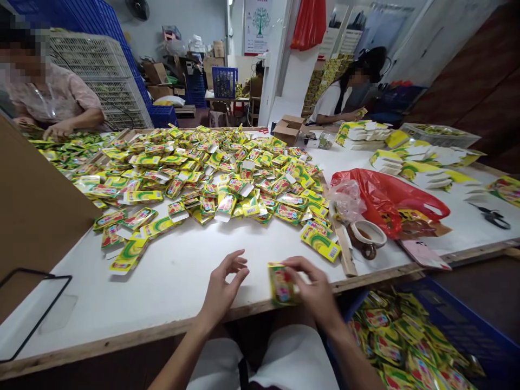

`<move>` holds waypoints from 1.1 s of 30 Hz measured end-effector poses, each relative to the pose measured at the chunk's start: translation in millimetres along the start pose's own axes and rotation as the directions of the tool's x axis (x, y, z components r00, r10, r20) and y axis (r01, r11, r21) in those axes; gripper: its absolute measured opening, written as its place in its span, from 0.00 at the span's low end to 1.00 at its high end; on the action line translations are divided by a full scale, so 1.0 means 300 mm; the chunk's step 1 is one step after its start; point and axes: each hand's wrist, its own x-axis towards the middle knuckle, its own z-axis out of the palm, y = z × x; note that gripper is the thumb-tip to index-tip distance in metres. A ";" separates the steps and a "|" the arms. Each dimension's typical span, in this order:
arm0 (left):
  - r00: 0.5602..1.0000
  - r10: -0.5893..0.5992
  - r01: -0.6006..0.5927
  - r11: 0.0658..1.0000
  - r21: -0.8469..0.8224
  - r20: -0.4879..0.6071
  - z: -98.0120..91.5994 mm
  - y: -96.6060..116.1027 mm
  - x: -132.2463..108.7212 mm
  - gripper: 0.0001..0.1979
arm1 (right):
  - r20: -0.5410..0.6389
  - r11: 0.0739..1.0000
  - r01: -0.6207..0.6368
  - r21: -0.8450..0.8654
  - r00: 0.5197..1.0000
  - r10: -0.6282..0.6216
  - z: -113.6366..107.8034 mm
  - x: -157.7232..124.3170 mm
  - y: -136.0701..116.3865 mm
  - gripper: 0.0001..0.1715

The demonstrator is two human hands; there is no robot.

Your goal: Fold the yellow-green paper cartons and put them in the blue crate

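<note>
In our right hand (314, 287) we grip a small yellow box (280, 283) near the front edge of the white table (158, 287); our left hand (223, 281) (fingers and thumb apart) hovers beside it

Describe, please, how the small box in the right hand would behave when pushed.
The box is probably light: the right hand holds it by one side. Its flat shape makes rolling unlikely. It might crush, since similar boxes show thin flaps.

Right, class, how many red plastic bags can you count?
2: a hanging bag against the white pillar, and a crumpled bag on the white table beside the mug. More may be hidden.
</note>
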 end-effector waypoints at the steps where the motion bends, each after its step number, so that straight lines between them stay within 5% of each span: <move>1: 1.000 0.005 -0.005 0.999 0.034 -0.012 0.002 0.003 0.025 0.19 | -0.015 0.992 -0.039 -0.118 0.999 0.038 -0.103 -0.014 0.005 0.11; 4: 0.994 0.099 -0.089 0.974 0.211 -0.038 0.030 0.006 0.145 0.22 | -0.022 0.863 -0.117 -0.492 0.992 0.123 -0.384 -0.069 0.038 0.15; 6: 0.978 0.204 -0.176 0.915 0.363 -0.040 0.071 0.004 0.256 0.26 | -0.047 0.803 -0.133 -0.582 0.990 0.130 -0.471 -0.103 0.054 0.17; 8: 0.961 0.264 -0.193 0.850 0.490 -0.079 0.122 0.002 0.375 0.30 | -0.031 0.825 -0.136 -0.549 0.989 0.142 -0.452 -0.122 0.054 0.18; 10: 0.957 0.242 -0.127 0.845 0.520 -0.159 0.162 -0.002 0.478 0.33 | 0.035 0.887 -0.119 -0.446 0.988 0.150 -0.359 -0.124 0.037 0.16; 14: 0.952 0.185 -0.061 0.894 0.444 -0.242 0.148 -0.017 0.562 0.21 | 0.133 0.972 -0.078 -0.223 0.985 0.110 -0.159 -0.101 -0.003 0.13; 17: 0.948 0.147 -0.036 0.930 0.365 -0.281 0.083 -0.035 0.487 0.12 | 0.104 0.988 -0.094 -0.122 0.989 0.107 -0.085 -0.079 0.006 0.13; 21: 0.970 0.025 0.019 0.984 0.180 -0.240 0.040 -0.054 0.259 0.19 | 0.031 0.984 -0.152 0.089 0.988 0.150 0.033 -0.038 0.065 0.15; 23: 0.982 -0.104 0.089 0.991 -0.099 -0.158 0.052 -0.055 0.140 0.20 | 0.032 0.943 -0.178 0.280 0.984 0.176 0.121 -0.015 0.088 0.19; 26: 0.949 -0.314 0.276 0.866 -0.417 -0.024 0.080 -0.053 0.016 0.25 | 0.033 0.857 -0.187 0.480 0.980 0.195 0.236 0.014 0.097 0.29; 29: 0.938 -0.347 0.320 0.855 -0.408 0.008 0.079 -0.052 -0.026 0.28 | 0.074 0.866 -0.179 0.467 0.984 0.164 0.278 0.032 0.082 0.29; 33: 0.975 -0.221 0.204 0.920 -0.334 -0.013 0.044 -0.046 -0.014 0.25 | 0.221 0.955 -0.126 0.268 0.973 0.066 0.258 0.037 0.057 0.27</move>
